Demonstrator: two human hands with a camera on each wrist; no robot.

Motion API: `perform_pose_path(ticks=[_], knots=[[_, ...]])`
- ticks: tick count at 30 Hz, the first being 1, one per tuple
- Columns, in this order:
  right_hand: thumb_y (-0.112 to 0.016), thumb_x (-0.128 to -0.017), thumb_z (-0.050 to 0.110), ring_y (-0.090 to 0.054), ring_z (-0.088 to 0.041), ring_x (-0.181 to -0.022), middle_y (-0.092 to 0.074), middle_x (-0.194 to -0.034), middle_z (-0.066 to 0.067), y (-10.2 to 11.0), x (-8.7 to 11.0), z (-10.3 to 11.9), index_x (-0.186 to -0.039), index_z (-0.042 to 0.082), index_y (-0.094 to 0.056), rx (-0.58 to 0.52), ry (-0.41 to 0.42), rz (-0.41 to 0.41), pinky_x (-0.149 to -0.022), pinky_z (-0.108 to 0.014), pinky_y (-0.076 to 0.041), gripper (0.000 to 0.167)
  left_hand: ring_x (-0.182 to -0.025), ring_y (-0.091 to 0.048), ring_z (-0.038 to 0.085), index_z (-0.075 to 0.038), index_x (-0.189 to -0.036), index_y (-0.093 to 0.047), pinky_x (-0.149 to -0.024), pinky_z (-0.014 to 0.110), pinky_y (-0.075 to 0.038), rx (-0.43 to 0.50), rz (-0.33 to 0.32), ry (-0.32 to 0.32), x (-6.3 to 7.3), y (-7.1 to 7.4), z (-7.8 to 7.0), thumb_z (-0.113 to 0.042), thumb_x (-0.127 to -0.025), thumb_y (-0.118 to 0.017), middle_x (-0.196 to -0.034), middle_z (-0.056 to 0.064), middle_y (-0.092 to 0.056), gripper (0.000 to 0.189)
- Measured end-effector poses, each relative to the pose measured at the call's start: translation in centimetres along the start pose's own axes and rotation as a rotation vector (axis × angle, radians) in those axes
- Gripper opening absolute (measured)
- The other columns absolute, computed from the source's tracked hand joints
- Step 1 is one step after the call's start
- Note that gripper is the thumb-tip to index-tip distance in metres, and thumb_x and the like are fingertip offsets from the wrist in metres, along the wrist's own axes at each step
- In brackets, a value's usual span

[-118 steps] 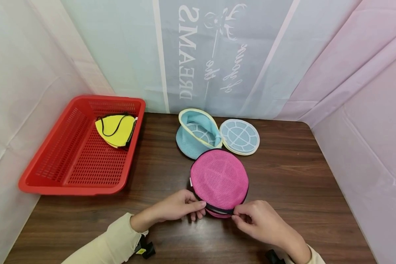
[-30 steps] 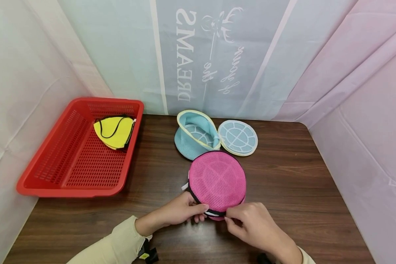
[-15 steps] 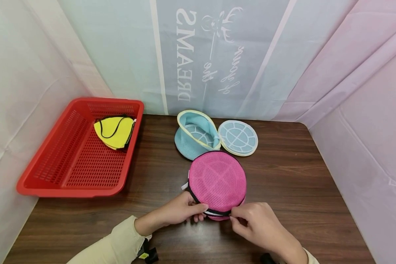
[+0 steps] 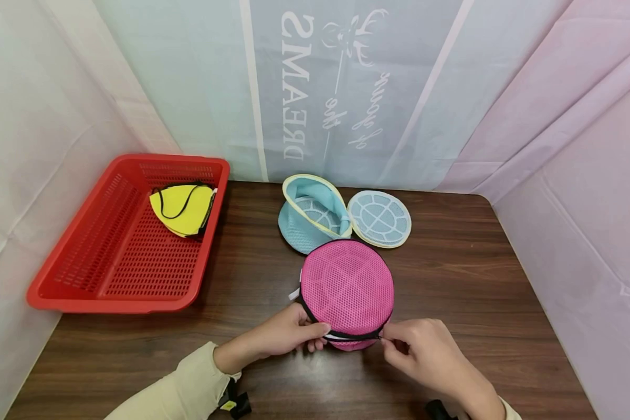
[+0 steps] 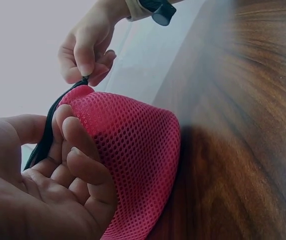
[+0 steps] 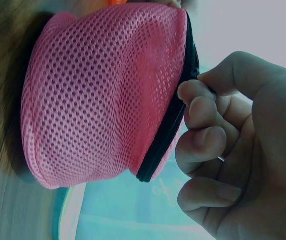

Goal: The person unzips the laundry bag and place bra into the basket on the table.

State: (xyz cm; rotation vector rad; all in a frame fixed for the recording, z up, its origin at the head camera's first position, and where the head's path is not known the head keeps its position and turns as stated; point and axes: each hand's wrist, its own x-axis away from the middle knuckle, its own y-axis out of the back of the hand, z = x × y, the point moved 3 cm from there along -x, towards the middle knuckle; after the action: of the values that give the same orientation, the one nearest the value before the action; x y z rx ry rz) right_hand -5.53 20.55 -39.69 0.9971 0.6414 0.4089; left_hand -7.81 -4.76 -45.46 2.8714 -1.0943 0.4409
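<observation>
The pink bag [image 4: 346,286] was porous mesh cloth with dark fabric edging [image 6: 164,131]; the far blue bag [image 4: 300,234] was mesh too. The left basket [image 4: 115,304] looked smooth plastic, and the surface [image 4: 451,286] resembled wood with a soft sheen.

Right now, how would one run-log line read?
left hand: grips pink mesh bag | right hand: pinches its black zipper | blue bag: open | yellow item: in red basket

To my left I see a red slotted basket [image 4: 110,305] holding a folded yellow piece [image 4: 188,217] with a black cord [image 4: 162,204]. On the brown table [image 4: 462,262], a light-blue mesh bag [image 4: 298,228] gapes beside its round white-ribbed panel [image 4: 380,219]; behind hangs a pale curtain [image 4: 210,93].
</observation>
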Motion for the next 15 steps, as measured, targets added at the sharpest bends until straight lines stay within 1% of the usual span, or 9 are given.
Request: perform_pose_path(ticks=[6,15], knots=[[-0.074,-0.072,0.005,-0.025,0.015,-0.056,-0.027,-0.064,0.029,0.4,0.1,-0.6,-0.066,0.035,-0.041,0.012,-0.041,0.009,-0.048,-0.006,-0.02,0.046,-0.059,-0.056,0.008,0.009,-0.083,-0.069,-0.049,0.018,-0.042,-0.001,0.0,-0.002,0.1,0.1,-0.1,-0.018,-0.103,-0.06,-0.067,-0.003,-0.064,0.035],[-0.074,-0.07,0.006,-0.024,0.015,-0.055,-0.025,-0.063,0.029,0.9,0.3,-1.3,-0.064,0.035,-0.037,0.057,-0.062,-0.022,-0.048,-0.008,-0.017,0.047,-0.059,-0.055,0.008,0.007,-0.082,-0.07,-0.049,0.019,-0.042,-0.026,-0.008,0.005,0.1,0.2,-0.1,-0.018,-0.102,-0.06,-0.066,-0.004,-0.063,0.034]])
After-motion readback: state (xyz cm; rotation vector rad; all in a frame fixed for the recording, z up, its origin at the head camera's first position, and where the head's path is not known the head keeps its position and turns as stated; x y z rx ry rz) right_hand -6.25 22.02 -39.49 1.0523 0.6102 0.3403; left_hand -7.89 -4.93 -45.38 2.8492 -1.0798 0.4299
